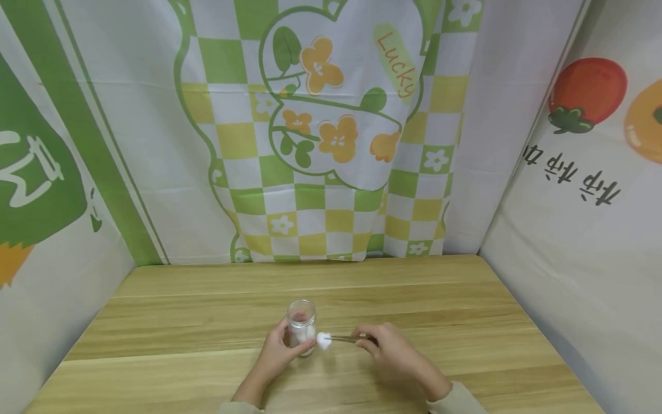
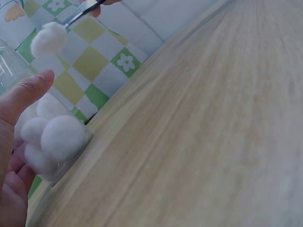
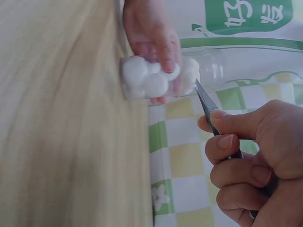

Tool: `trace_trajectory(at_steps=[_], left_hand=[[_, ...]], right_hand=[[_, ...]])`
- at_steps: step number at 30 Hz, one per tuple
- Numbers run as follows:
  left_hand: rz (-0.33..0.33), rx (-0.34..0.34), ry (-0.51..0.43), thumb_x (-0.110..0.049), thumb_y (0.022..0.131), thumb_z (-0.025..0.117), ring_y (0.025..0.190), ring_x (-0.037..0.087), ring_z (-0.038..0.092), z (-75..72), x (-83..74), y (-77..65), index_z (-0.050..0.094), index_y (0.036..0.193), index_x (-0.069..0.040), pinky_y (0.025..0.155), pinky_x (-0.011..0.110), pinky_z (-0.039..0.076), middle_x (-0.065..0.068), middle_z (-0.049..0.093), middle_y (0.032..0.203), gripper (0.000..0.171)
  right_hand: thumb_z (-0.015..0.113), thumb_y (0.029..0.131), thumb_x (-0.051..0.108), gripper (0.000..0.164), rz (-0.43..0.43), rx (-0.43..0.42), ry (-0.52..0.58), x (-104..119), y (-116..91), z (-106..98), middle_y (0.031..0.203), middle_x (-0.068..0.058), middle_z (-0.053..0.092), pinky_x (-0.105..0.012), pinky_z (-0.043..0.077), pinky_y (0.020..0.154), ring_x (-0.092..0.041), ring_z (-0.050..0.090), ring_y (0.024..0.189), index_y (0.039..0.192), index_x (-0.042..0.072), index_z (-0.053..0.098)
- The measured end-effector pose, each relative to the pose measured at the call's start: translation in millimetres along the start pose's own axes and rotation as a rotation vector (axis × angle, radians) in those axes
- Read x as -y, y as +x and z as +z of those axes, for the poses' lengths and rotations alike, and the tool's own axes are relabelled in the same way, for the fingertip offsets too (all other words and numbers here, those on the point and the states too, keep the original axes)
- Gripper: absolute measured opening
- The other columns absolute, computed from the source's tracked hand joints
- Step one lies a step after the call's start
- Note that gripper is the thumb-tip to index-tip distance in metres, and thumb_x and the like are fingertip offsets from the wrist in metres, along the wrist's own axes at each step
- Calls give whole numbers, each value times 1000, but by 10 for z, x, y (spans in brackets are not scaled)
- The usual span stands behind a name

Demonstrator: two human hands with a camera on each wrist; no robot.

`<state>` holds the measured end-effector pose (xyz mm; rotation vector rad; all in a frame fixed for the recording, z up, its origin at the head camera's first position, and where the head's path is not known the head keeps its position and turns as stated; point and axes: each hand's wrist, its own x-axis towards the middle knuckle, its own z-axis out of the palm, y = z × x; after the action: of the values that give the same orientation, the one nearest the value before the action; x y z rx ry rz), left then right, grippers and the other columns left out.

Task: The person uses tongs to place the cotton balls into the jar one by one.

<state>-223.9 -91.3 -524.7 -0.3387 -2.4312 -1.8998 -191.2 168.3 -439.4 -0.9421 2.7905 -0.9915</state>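
Observation:
A clear, lidless jar (image 1: pixel 302 323) stands upright on the wooden table. My left hand (image 1: pixel 274 356) grips it, fingers behind and thumb across the near side. Several white cotton balls (image 2: pixel 61 138) fill its lower part, as the left wrist view shows. To the right, my right hand (image 1: pixel 395 352) pinches metal tweezers (image 1: pixel 342 339) between thumb and fingers. Their tips hold one cotton ball (image 1: pixel 323 340), just right of the jar's upper wall and above the table. In the right wrist view this held cotton ball (image 3: pixel 190 75) overlaps the jar.
The wooden table (image 1: pixel 455 305) extends around both hands. A green-and-yellow checked curtain (image 1: pixel 331 218) hangs along its back edge. White printed cloths stand at the left (image 1: pixel 103 201) and the right (image 1: pixel 558 241).

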Motion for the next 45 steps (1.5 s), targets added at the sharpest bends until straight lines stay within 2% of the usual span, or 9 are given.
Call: trace_trajectory(at_steps=[5, 10, 15, 21, 28, 32, 36, 40, 45], left_hand=[[17, 3, 0, -15, 77, 80, 121, 32, 57, 2, -6, 6, 56, 127, -17, 104, 49, 48, 12, 63, 129, 56], [20, 11, -5, -16, 78, 80, 125, 35, 55, -1, -20, 6, 56, 128, -17, 107, 55, 44, 14, 61, 132, 56], [18, 17, -7, -16, 78, 79, 125, 37, 55, -8, -28, 3, 55, 129, -17, 107, 57, 43, 15, 60, 132, 56], [5, 4, 1, -17, 77, 80, 124, 34, 56, -7, -29, -4, 56, 128, -17, 108, 57, 42, 12, 62, 131, 57], [-14, -10, -1, -16, 74, 82, 116, 21, 59, 3, -24, -20, 59, 122, -19, 106, 52, 46, 7, 65, 125, 53], [-24, -15, -4, -15, 73, 82, 111, 13, 61, 1, -23, -20, 59, 122, -18, 102, 39, 49, 7, 66, 122, 54], [-25, -17, 18, -17, 74, 82, 108, 15, 62, -8, -19, -14, 56, 128, -14, 96, 28, 49, 10, 67, 120, 60], [-20, -16, 29, -18, 74, 82, 109, 20, 63, -11, -24, -15, 52, 134, -9, 95, 25, 49, 12, 67, 121, 67], [-9, -25, 22, -17, 74, 82, 108, 20, 64, 5, -29, -12, 53, 132, -8, 93, 22, 49, 12, 68, 120, 66]], right_hand=[[58, 94, 12, 13, -48, -37, -32, 46, 9, -68, 57, 4, 49, -4, 26, 46, 9, 29, 50, 102, 5, 66], [59, 94, 12, 13, -58, -69, -61, 94, 22, -120, 58, 4, 50, -6, 28, 46, 9, 30, 51, 101, 5, 67], [59, 94, 14, 16, -36, -80, -58, 134, 53, -163, 57, 5, 47, -9, 27, 45, 8, 29, 50, 104, 6, 68], [60, 93, 11, 13, -98, -121, -72, 172, 115, -202, 56, 3, 48, -6, 25, 46, 9, 28, 49, 102, 6, 68], [62, 92, 12, 10, -119, -169, -94, 243, 155, -227, 55, 5, 44, -8, 24, 45, 9, 26, 50, 99, 9, 67], [62, 92, 12, 11, -128, -181, -88, 266, 188, -233, 54, 5, 43, -9, 24, 45, 8, 26, 50, 100, 8, 68], [62, 92, 13, 11, -133, -190, -97, 284, 242, -221, 54, 4, 44, -9, 24, 45, 8, 26, 50, 100, 9, 68], [62, 93, 15, 11, -139, -190, -110, 305, 291, -196, 54, 4, 44, -9, 24, 45, 8, 26, 50, 100, 10, 67], [60, 94, 15, 11, -134, -181, -97, 329, 337, -166, 54, 3, 44, -10, 24, 44, 8, 26, 49, 101, 10, 67]])
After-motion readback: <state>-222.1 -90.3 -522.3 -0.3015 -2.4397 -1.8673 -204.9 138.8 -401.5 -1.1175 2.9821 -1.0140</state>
